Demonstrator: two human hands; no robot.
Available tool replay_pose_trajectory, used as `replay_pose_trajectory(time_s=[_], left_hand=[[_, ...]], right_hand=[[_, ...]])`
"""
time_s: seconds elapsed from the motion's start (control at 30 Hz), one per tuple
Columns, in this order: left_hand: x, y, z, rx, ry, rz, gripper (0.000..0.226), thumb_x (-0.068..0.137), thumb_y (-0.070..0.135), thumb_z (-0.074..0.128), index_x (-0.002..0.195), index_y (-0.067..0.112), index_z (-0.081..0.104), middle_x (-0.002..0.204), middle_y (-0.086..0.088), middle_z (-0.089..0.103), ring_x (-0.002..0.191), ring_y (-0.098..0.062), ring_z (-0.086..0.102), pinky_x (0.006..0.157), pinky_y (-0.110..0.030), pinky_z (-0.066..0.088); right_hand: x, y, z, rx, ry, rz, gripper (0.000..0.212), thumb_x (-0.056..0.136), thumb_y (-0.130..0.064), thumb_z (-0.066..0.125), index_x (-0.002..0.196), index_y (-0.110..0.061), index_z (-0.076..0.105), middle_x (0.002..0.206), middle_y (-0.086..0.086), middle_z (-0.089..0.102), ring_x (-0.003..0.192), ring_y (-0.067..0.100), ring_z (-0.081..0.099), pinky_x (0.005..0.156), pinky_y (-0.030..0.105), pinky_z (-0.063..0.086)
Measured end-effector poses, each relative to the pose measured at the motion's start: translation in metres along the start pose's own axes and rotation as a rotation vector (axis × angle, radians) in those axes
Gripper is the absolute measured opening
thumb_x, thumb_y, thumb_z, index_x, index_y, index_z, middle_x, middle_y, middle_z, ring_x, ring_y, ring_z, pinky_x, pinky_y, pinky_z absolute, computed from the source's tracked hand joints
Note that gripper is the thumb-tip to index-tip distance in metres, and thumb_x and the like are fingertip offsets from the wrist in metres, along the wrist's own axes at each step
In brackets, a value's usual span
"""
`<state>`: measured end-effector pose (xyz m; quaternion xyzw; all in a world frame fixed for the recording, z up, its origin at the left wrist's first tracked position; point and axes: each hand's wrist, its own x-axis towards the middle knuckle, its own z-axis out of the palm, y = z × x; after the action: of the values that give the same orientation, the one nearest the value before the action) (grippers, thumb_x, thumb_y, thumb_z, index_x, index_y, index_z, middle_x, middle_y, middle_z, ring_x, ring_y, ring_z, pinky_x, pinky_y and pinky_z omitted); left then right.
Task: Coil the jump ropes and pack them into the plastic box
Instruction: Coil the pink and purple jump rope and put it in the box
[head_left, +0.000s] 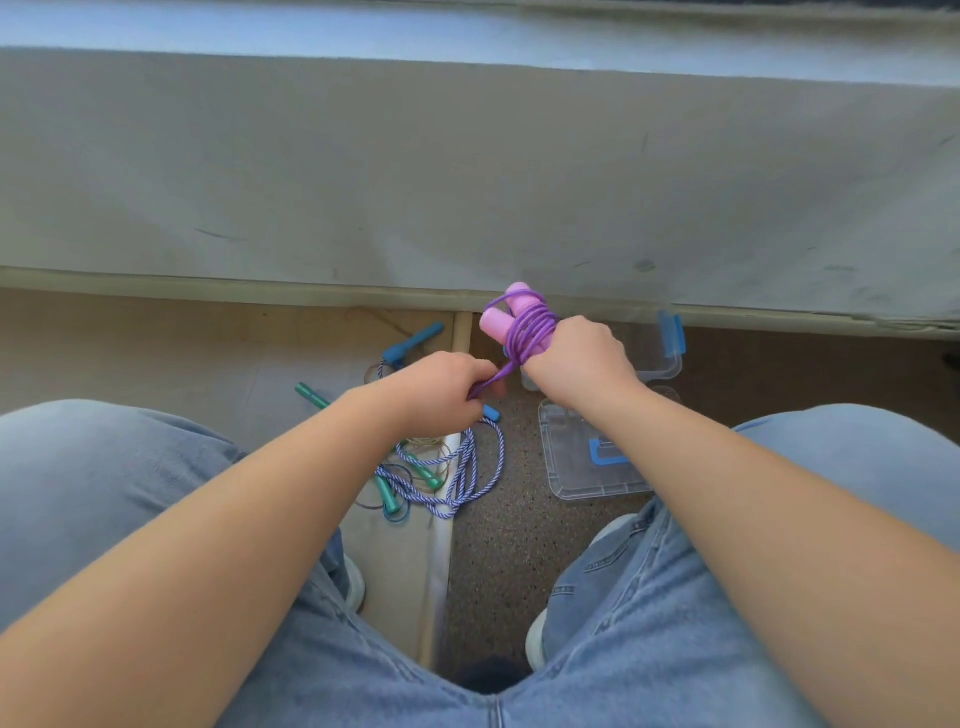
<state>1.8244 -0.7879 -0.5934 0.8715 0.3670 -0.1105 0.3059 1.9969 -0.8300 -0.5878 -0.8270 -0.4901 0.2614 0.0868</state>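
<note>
The person sits with knees apart, both hands out over the floor (498, 545), and the purple jump rope (530, 330) is mid-coil. The right hand (576, 358) grips the two pink handles (493, 322) together, its fingers curled round them, with the cord already wound in several turns about the handles just above the fist. At eight o'clock from it the left hand (441, 389) pinches the short free length of the cord, which runs taut from its fingers up to the bundle.

Little cord looks left to wind, so I judge this rope is at its last turns. The next move calls for carrying that end round the handles once more and tucking it under a turn so the bundle holds, keeping it tight meanwhile.

The plastic box (660, 353) stands open just behind the right hand, at about two o'clock, partly hidden by it; its lid (571, 467) lies on the floor at six o'clock from that hand. Loose on the floor below the left hand lie a blue-and-white rope (467, 467) and green handles (387, 493), uncoiled and tangled together, so much of the task remains.
</note>
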Motion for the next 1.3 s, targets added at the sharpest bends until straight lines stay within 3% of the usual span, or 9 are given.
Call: replay_pose_trajectory(time_s=[0.13, 0.3, 0.4, 0.53, 0.77, 1.0, 1.17, 1.23, 1.3], left_hand=[[-0.003, 0.006, -0.009, -0.056, -0.145, -0.067, 0.016, 0.085, 0.032, 0.055, 0.092, 0.025, 0.067, 0.075, 0.005, 0.067, 0.074, -0.015, 0.063, 0.066, -0.027, 0.049], [-0.001, 0.011, -0.007, 0.279, 0.172, 0.074, 0.045, 0.090, 0.067, 0.043, 0.081, 0.024, 0.053, 0.063, 0.001, 0.055, 0.060, -0.019, 0.054, 0.051, -0.032, 0.038], [-0.001, 0.008, -0.013, 0.321, 0.352, 0.117, 0.053, 0.088, 0.070, 0.029, 0.077, 0.023, 0.051, 0.061, 0.001, 0.053, 0.061, -0.024, 0.052, 0.052, -0.033, 0.040], [-0.003, 0.003, -0.020, 0.142, 0.435, -0.045, 0.066, 0.096, 0.061, 0.027, 0.057, 0.013, 0.048, 0.049, -0.001, 0.048, 0.054, -0.021, 0.050, 0.049, -0.031, 0.038], [0.005, -0.001, -0.023, -0.201, 0.639, -0.323, 0.069, 0.096, 0.059, 0.040, 0.047, 0.011, 0.036, 0.041, -0.002, 0.037, 0.051, -0.024, 0.044, 0.050, -0.034, 0.027], [0.010, -0.022, -0.014, -0.236, 0.555, -0.342, 0.064, 0.095, 0.053, 0.050, 0.046, 0.013, 0.037, 0.041, -0.001, 0.037, 0.046, -0.020, 0.038, 0.049, -0.032, 0.028], [0.019, -0.026, -0.004, -0.563, 0.391, -0.404, 0.058, 0.098, 0.054, 0.047, 0.070, 0.008, 0.069, 0.064, -0.002, 0.066, 0.060, -0.016, 0.057, 0.060, -0.026, 0.043], [0.024, -0.027, -0.010, -0.672, 0.390, -0.493, 0.051, 0.101, 0.038, 0.050, 0.062, 0.006, 0.055, 0.062, -0.012, 0.058, 0.065, -0.030, 0.055, 0.054, -0.024, 0.038], [0.024, -0.024, -0.013, -0.671, 0.340, -0.398, 0.050, 0.105, 0.025, 0.041, 0.057, 0.011, 0.048, 0.066, -0.024, 0.058, 0.069, -0.033, 0.057, 0.050, -0.024, 0.031]], right_hand=[[-0.002, 0.003, -0.001, -0.185, -0.019, 0.051, 0.036, 0.085, -0.033, 0.065, 0.116, -0.014, 0.063, 0.112, 0.012, 0.067, 0.103, 0.036, 0.065, 0.075, 0.034, 0.046], [-0.007, 0.001, -0.006, -0.345, -0.069, -0.039, 0.027, 0.094, -0.029, 0.056, 0.118, -0.018, 0.060, 0.113, 0.011, 0.066, 0.106, 0.034, 0.064, 0.077, 0.035, 0.043], [-0.014, 0.000, 0.002, -0.403, -0.233, -0.223, 0.014, 0.095, -0.031, 0.053, 0.097, -0.018, 0.058, 0.099, 0.009, 0.066, 0.084, 0.032, 0.061, 0.073, 0.033, 0.046], [-0.013, 0.000, 0.014, -0.443, -0.385, -0.482, 0.022, 0.088, -0.027, 0.053, 0.068, -0.020, 0.047, 0.071, 0.000, 0.056, 0.072, 0.029, 0.059, 0.066, 0.034, 0.052], [-0.027, -0.005, 0.010, -0.531, -0.503, -0.785, 0.022, 0.092, -0.034, 0.057, 0.078, -0.017, 0.058, 0.066, -0.003, 0.053, 0.064, 0.021, 0.053, 0.058, 0.028, 0.041], [-0.043, -0.011, 0.006, -0.059, -0.602, -0.814, 0.034, 0.082, -0.042, 0.077, 0.071, -0.013, 0.061, 0.062, 0.003, 0.057, 0.053, 0.011, 0.039, 0.052, 0.022, 0.034], [-0.045, -0.010, 0.001, 0.368, -0.673, -0.622, 0.029, 0.081, -0.021, 0.082, 0.070, -0.004, 0.061, 0.055, -0.001, 0.050, 0.051, 0.010, 0.041, 0.052, 0.023, 0.038], [-0.040, -0.010, -0.005, 0.567, -0.590, -0.522, 0.028, 0.082, -0.014, 0.081, 0.068, 0.000, 0.061, 0.052, 0.006, 0.051, 0.048, 0.019, 0.044, 0.051, 0.025, 0.040], [-0.031, -0.010, -0.010, 0.777, -0.453, -0.395, 0.023, 0.084, -0.008, 0.077, 0.068, 0.001, 0.062, 0.051, 0.012, 0.050, 0.044, 0.021, 0.044, 0.049, 0.024, 0.038]])
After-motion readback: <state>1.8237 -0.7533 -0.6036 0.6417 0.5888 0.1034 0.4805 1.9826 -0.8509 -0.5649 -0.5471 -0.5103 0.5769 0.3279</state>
